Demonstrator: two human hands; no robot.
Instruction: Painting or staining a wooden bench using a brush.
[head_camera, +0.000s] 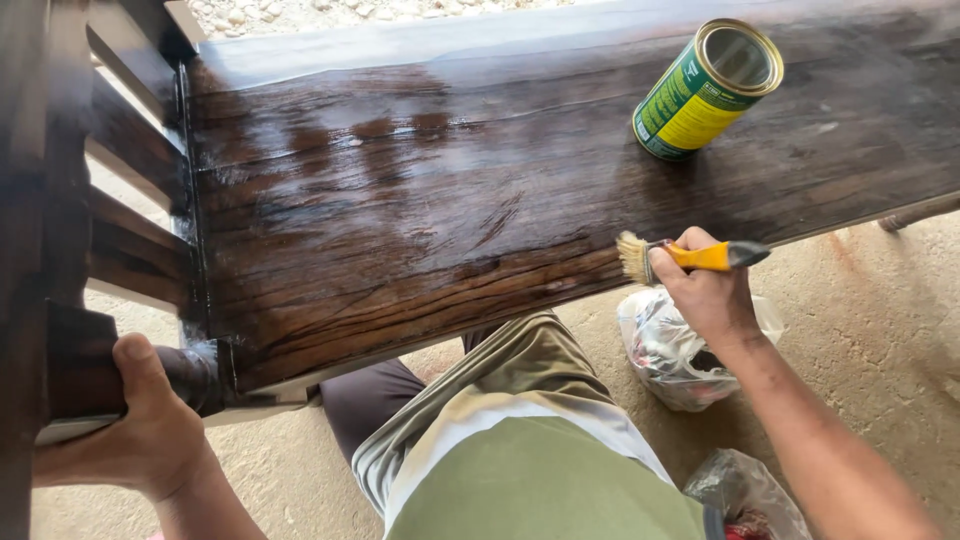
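A dark, glossy wooden bench seat (400, 210) fills the middle of the head view, wet-looking with varnish. My right hand (705, 290) grips a paintbrush (680, 256) with a yellow handle; its pale bristles touch the seat's near edge. An open green and yellow tin can (705, 90) stands on the seat at the upper right. My left hand (140, 425) clasps the dark round front rail of the bench's armrest (190, 375) at the lower left.
The slatted wooden side frame (120, 150) rises at the left. Two crumpled clear plastic bags (670, 350) lie on the sandy ground (880, 330) under my right arm. My knees and green shirt fill the bottom centre. Gravel shows at the top.
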